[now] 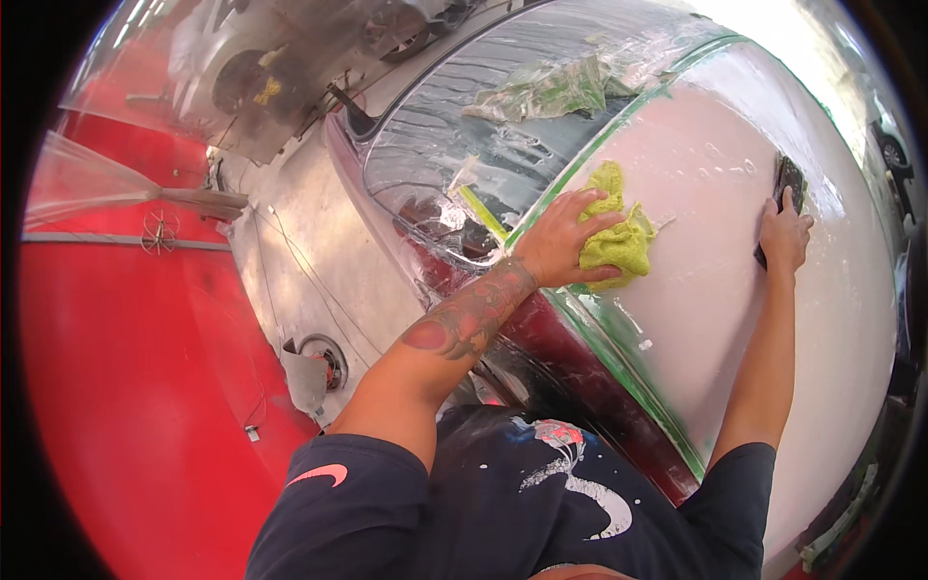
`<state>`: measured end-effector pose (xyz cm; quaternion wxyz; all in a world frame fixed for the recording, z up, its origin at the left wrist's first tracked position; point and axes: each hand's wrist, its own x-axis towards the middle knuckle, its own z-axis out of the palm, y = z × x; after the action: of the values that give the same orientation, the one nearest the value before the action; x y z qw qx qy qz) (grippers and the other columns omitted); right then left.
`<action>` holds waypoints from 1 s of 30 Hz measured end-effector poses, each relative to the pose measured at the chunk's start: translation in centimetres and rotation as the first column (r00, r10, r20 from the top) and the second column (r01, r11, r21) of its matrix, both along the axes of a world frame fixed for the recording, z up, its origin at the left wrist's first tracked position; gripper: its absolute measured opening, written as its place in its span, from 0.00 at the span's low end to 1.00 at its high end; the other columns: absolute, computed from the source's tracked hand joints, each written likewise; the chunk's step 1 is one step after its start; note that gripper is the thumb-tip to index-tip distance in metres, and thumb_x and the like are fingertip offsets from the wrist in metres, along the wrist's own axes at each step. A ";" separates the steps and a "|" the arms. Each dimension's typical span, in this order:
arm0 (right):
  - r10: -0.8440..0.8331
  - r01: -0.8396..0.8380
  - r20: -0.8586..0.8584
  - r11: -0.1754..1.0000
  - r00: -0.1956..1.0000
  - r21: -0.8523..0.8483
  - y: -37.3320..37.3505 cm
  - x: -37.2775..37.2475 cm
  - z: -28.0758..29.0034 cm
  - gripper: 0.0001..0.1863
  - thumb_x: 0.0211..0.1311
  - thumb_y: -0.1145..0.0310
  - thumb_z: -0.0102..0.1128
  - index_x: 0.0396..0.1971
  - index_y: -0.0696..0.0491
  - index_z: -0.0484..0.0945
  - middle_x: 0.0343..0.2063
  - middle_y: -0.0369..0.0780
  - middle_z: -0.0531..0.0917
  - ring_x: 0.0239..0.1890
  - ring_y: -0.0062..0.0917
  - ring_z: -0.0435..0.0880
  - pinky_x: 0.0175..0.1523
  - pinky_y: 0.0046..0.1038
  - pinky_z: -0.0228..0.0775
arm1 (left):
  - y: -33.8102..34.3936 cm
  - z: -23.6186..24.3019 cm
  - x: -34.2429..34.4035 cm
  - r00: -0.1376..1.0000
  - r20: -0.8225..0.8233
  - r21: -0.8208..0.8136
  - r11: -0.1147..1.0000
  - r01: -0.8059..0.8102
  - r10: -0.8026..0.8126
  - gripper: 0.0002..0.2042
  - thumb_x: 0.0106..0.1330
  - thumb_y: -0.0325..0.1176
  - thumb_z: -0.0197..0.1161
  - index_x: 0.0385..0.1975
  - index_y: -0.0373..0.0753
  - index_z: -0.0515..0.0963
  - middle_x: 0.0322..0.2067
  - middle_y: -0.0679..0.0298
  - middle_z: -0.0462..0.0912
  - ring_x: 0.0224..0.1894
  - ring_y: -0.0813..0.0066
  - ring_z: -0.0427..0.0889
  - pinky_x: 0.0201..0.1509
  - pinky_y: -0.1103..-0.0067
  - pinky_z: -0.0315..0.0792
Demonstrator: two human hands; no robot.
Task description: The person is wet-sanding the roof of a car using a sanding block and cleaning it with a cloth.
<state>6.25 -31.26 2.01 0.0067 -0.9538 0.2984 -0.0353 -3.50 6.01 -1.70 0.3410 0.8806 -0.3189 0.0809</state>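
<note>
My left hand [561,237] is closed on a crumpled yellow-green cloth [623,237], which rests on the pale pinkish roof [696,319] of a car near its green edge. Farther right, my right hand [785,237] grips a dark, long flat block [791,179] against the same roof. The block looks like a sanding block, though its underside is hidden. Wet streaks and droplets show on the roof between my hands. Just left of the cloth, a yellow-green strip [481,213] lies on the wet windshield [435,145].
A crumpled greenish sheet [551,92] lies on the glass. To the left are a large red painted surface [126,387] and clear plastic sheeting [87,184]. A round tool with a disc [324,362] and thin cords lie on the concrete floor [300,242]. The car's side mirror [353,111] sticks out.
</note>
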 end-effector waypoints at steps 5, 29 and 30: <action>-0.010 0.010 -0.013 1.000 1.000 0.018 0.6 -0.7 0.7 0.31 0.72 0.49 0.46 0.74 0.32 0.63 0.68 0.54 0.64 0.67 0.52 0.69 0.66 0.49 0.69 | -0.2 -0.1 0.0 1.000 0.013 0.003 1.000 -0.006 0.006 0.37 0.55 0.54 0.76 0.65 0.52 0.72 0.65 0.51 0.67 0.68 0.45 0.66 0.72 0.56 0.62; 0.061 -0.061 -0.037 0.998 0.997 0.011 28.8 -8.5 -0.3 0.29 0.68 0.53 0.56 0.69 0.39 0.70 0.45 0.50 0.71 0.46 0.45 0.75 0.47 0.44 0.77 | 11.2 -6.8 10.9 0.967 -0.239 -0.429 0.884 -0.188 0.089 0.28 0.53 0.26 0.73 0.56 0.39 0.72 0.59 0.48 0.69 0.61 0.46 0.72 0.66 0.60 0.67; 0.084 -0.084 -0.034 0.996 0.996 0.021 29.4 -8.7 -0.2 0.29 0.68 0.54 0.57 0.68 0.39 0.71 0.45 0.50 0.71 0.46 0.45 0.75 0.47 0.44 0.77 | 11.1 -7.0 11.1 0.964 -0.251 -0.428 0.884 -0.188 0.084 0.28 0.53 0.26 0.73 0.56 0.39 0.72 0.59 0.48 0.69 0.61 0.46 0.72 0.66 0.60 0.67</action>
<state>-2.41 -1.88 1.82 0.0122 -0.9658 0.2585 -0.0156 7.58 17.11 -8.66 0.5621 0.8018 -0.1880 0.0757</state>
